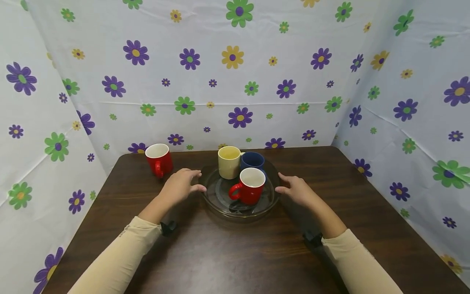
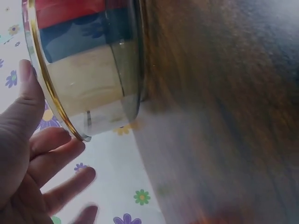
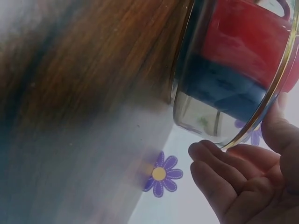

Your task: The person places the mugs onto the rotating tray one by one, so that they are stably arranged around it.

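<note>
A round clear glass bowl (image 1: 220,206) with a wide rim sits in the middle of the table. Inside it stand a yellow mug (image 1: 229,165) at the back left, a blue mug (image 1: 253,158) at the back right and a red mug (image 1: 252,190) in front, all upright. My left hand (image 1: 180,184) grips the bowl's left rim between thumb and fingers, some fingers spread beyond it. On the opposite side my right hand (image 1: 298,190) holds the right rim, its thumb (image 3: 278,121) at the edge and fingers bent beneath. Whether the bowl's base touches the table is unclear.
A second red mug (image 1: 160,160) stands upright at the table's back left, close to my left hand. The dark wooden table (image 1: 227,257) meets a flower-printed cloth (image 1: 238,85) at the back and sides.
</note>
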A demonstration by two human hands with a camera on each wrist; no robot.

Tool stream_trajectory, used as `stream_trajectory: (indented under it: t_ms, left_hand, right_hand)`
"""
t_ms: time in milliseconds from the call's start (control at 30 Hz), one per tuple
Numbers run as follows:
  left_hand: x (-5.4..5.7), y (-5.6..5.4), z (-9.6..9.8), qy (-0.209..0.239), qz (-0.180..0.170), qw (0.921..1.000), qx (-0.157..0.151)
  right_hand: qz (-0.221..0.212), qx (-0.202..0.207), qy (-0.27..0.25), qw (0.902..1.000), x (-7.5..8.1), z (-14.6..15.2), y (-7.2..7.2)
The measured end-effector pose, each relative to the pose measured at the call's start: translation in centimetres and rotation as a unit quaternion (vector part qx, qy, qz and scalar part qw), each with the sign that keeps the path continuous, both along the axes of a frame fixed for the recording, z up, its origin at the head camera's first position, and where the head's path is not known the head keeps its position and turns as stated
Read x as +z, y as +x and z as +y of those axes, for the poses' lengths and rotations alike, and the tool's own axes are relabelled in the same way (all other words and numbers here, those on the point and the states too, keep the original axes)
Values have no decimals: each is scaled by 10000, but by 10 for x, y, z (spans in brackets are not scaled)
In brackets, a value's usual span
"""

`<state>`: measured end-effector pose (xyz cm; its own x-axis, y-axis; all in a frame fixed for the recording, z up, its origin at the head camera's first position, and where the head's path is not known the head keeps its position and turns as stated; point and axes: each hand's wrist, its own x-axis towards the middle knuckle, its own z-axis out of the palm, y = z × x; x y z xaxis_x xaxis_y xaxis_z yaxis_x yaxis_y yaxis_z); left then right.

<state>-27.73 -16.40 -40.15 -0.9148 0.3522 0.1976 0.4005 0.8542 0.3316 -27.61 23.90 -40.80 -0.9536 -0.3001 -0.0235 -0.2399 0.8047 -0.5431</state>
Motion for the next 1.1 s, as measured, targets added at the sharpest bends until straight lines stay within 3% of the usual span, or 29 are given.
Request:
stream_trajectory:
  t_ms: [400, 800, 1100]
  left_hand:
    - [4, -18, -5, 204, -887, 9958, 120]
    - [4, -26, -6, 4, -1527, 9882, -147]
    - [5, -19, 0, -12, -1357, 9906, -198]
  right_hand:
    - [38, 41, -47, 10000, 2, -1, -6]
    - [-124, 197, 76, 9997, 4, -1, -16]
    - [-339, 274, 88, 9990, 7, 2, -24]
